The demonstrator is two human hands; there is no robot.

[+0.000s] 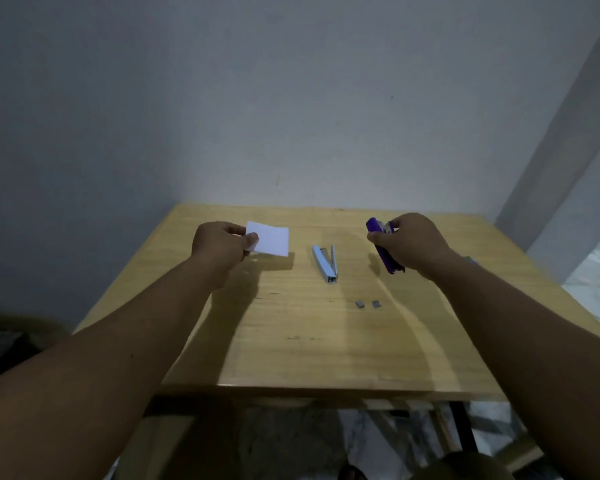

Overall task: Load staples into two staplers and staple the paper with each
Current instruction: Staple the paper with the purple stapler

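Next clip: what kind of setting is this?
Probably a plain room in a home, used as a makeshift workspace. A small wooden table stands against a bare painted wall, with pale marble-like floor to the right. There are no office furnishings in view.

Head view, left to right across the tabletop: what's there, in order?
Left hand pinching the white paper sheet → open light-blue stapler lying on the wooden table → two small grey staple strips → purple stapler gripped by the right hand.
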